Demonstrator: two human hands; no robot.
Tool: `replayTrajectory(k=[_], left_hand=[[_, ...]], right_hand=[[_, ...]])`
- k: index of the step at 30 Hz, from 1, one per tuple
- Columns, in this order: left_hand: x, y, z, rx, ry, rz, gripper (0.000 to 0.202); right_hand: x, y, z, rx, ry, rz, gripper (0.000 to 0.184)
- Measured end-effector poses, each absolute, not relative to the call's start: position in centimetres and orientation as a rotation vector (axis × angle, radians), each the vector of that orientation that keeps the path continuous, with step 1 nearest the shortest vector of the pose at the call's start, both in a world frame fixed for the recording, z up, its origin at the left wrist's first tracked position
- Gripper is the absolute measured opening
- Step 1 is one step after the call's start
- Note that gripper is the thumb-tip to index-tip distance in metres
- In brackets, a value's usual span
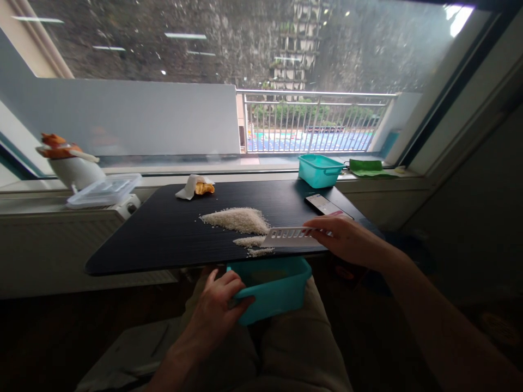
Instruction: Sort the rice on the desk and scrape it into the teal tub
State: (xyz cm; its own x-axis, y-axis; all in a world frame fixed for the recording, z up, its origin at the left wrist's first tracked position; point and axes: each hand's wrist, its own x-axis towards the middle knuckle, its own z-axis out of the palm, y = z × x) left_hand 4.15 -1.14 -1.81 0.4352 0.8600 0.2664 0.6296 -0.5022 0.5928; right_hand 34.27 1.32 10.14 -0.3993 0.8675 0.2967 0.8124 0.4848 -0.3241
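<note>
A pile of white rice grains [237, 219] lies on the black tabletop [163, 234], with smaller streaks of grains between it and the front edge. My right hand [337, 237] is closed on a white slotted plastic scraper [281, 237], whose left end touches the grains. Just below the table's front edge, a turquoise plastic basin [278, 296] rests at my lap. My left hand [224, 296] grips the basin by its left rim, thumb on the near side. Some pale contents show dimly at the bottom of the basin.
A second turquoise basin [321, 171] stands at the back right, beside a green cloth [368, 167]. A phone [324, 205] lies near my right hand. Crumpled paper [192, 187] with an orange-brown piece sits at the back. On the left are a clear plastic lid [104, 189] and a white pot [75, 170].
</note>
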Motion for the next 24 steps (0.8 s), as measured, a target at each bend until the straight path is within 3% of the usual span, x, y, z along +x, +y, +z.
replayTrajectory(k=[24], left_hand=[[4.0,-1.2,-2.0,2.289,1.244,0.743,0.021]], right_hand=[[34.9,1.2,10.0,-1.447,-2.313,0.339,0.032]])
